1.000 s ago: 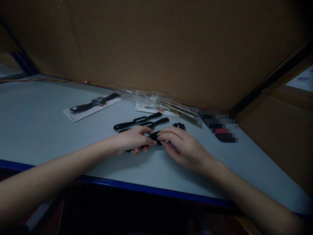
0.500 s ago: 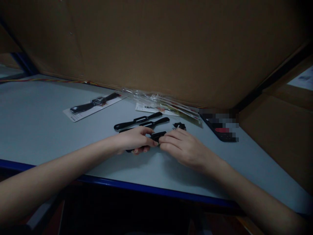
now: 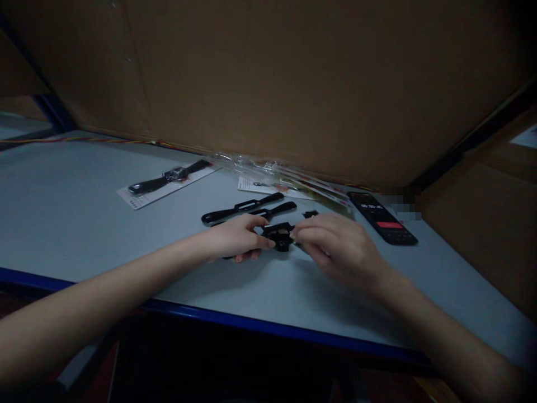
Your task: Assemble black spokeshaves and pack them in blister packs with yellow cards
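My left hand (image 3: 239, 238) is closed around a black long-handled tool (image 3: 282, 240) with a slotted middle, its handle mostly hidden under the fingers. At the tool's right end, the fingers of my right hand (image 3: 335, 240) are pinched together; what they hold is hidden and slightly blurred. Just beyond my left hand lie two black slotted handles, the farther handle (image 3: 243, 207) fully visible and the nearer handle (image 3: 283, 208) partly covered by that hand. Some small black parts (image 3: 310, 214) rest behind my right hand, mostly covered.
A similar black tool in clear wrap (image 3: 151, 186) lies on a white card at the left. Clear packaging and printed cards (image 3: 289, 182) are piled along the cardboard wall (image 3: 268, 84). A phone showing a timer (image 3: 381, 218) lies on the right. The table's blue edge (image 3: 251, 323) runs in front.
My right hand has shifted right and turned, uncovering more of the black tool's slotted middle. My left hand keeps its grip. The view has shifted slightly, and the phone screen now shows.
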Demonstrator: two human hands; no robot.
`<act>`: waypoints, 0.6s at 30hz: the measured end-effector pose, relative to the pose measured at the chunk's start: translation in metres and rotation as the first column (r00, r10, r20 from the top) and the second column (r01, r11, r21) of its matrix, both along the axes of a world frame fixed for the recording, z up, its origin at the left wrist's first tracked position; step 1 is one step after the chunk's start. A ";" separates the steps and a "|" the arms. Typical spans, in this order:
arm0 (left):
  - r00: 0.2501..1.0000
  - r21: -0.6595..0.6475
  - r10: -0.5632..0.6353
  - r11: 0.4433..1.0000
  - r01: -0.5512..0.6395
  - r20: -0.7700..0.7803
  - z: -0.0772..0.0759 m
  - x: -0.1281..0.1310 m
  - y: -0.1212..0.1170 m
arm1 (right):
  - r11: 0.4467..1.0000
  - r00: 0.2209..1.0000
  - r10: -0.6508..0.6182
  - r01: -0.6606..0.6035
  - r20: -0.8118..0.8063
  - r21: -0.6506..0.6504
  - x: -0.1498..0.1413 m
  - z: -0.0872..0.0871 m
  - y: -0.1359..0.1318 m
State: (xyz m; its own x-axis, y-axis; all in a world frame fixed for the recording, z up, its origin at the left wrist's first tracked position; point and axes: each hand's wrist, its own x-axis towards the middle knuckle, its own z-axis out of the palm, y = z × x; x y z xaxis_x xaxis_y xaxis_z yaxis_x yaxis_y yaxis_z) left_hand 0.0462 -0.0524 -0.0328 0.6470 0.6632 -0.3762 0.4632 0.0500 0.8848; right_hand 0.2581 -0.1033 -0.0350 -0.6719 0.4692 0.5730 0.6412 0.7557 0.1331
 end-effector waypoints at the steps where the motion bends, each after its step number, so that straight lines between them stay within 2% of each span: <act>1: 1.000 0.008 0.009 1.000 -0.009 0.015 0.000 -0.001 0.001 | 0.994 0.995 -0.089 0.085 -0.049 -0.070 0.005 0.001 0.003; 4: 0.996 0.018 0.047 0.999 -0.049 0.070 -0.001 -0.003 0.003 | 0.902 0.941 -0.334 0.305 -0.047 -0.307 0.025 0.000 0.016; 6: 0.992 0.011 0.080 0.997 -0.081 0.099 -0.002 -0.004 0.005 | 0.842 0.924 -0.381 0.350 0.006 -0.411 0.037 -0.003 0.023; 8: 0.987 0.001 0.108 0.994 -0.109 0.122 -0.003 -0.005 0.006 | 0.817 0.918 -0.394 0.371 0.042 -0.441 0.044 -0.007 0.028; 12: 0.977 0.002 0.136 0.990 -0.138 0.164 -0.004 -0.004 0.006 | 0.827 0.886 -0.464 0.435 0.004 -0.356 0.039 -0.007 0.026; 14: 0.975 0.021 0.138 0.989 -0.144 0.176 -0.002 -0.001 0.004 | 0.803 0.871 -0.481 0.390 -0.103 -0.450 0.027 -0.003 0.022; 15: 0.975 0.037 0.130 0.990 -0.139 0.181 -0.001 0.000 0.002 | 0.763 0.861 -0.482 0.321 -0.163 -0.562 0.021 -0.002 0.020; 16: 0.976 0.056 0.116 0.990 -0.129 0.187 0.000 0.001 0.000 | 0.693 0.847 -0.486 0.224 -0.215 -0.686 0.014 0.000 0.018; 18: 0.977 0.096 0.078 0.991 -0.098 0.196 0.003 0.004 -0.004 | 0.497 0.808 -0.515 0.010 -0.286 -0.868 0.002 0.000 0.014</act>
State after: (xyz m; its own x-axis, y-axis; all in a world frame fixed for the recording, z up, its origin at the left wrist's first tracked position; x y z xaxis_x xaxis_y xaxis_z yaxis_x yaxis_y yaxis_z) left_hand 0.0500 -0.0561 -0.0300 0.6379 0.7496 -0.1765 0.2823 -0.0144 0.9592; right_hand 0.2597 -0.0891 -0.0348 -0.2013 0.9794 0.0182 0.6043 0.1388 -0.7846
